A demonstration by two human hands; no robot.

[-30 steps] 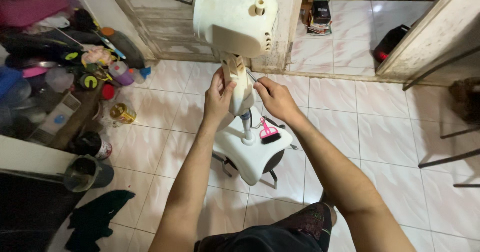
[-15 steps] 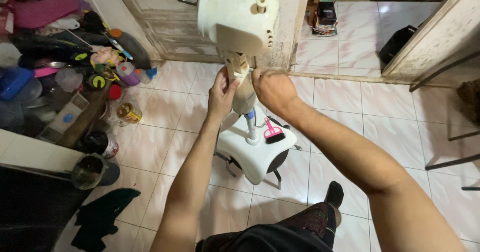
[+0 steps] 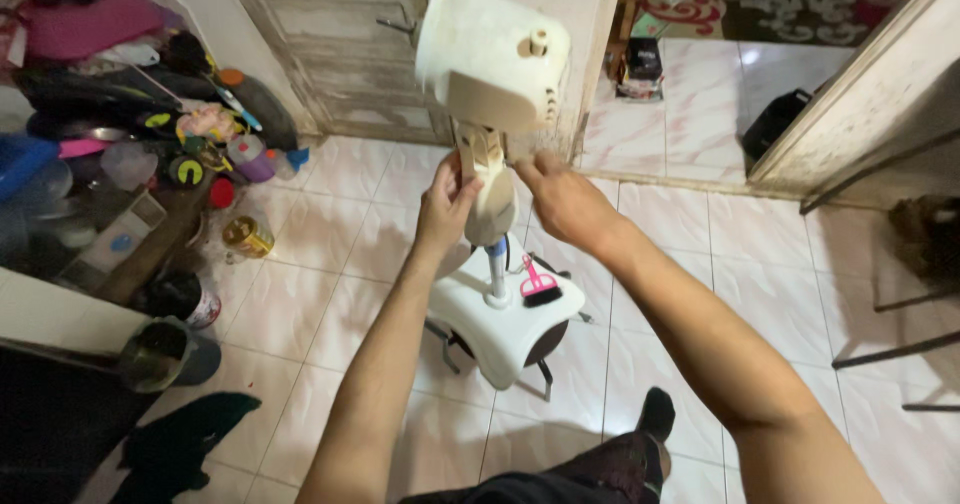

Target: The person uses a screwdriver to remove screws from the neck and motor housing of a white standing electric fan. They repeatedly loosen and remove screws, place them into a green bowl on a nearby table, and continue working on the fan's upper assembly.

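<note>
A white stand fan's motor housing [image 3: 490, 49] tops a cream neck [image 3: 487, 189] in the middle of the head view. My left hand [image 3: 443, 209] grips the neck from the left. My right hand [image 3: 565, 199] is at the neck's right side just under the housing, fingers pinched together; the thin metal tool it holds is hidden by the fingers. Below, a short pole [image 3: 495, 264] runs into the white base [image 3: 490, 329]. A pink-handled brush [image 3: 538, 286] lies on that base.
Bottles, containers and bags are piled at the left [image 3: 170, 134], with a yellow tin [image 3: 245, 236], a dark cup [image 3: 160, 349] and a dark cloth [image 3: 170, 444] on the tiles. A worn wooden door [image 3: 330, 54] stands behind. Metal legs [image 3: 900, 314] stand at the right.
My right hand has gone from beside the neck, tool tip showing, up to the joint under the housing. The view has tilted slightly; my left hand keeps its grip.
</note>
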